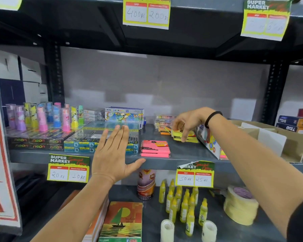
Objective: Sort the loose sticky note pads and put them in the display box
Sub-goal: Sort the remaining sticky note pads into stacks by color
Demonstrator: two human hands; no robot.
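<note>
Left hand [112, 151] flat, fingers spread (holding nothing), right hand [187, 123] clamped on yellow sticky pads [184, 137].

Neon pink wrapped sticky note pads [155, 148] sit mid-frame on the grey metal shelf [182, 151]; yellow sticky note pads [185, 137] lie right of centre, orange ones [164, 131] behind. Pastel tubes with cartoon prints [42, 117] fill the left (pink, purple, blue, yellow). Yellow-bordered price tags with green headers [68, 167] hang below. Lower right, yellow glue bottles [184, 205].
</note>
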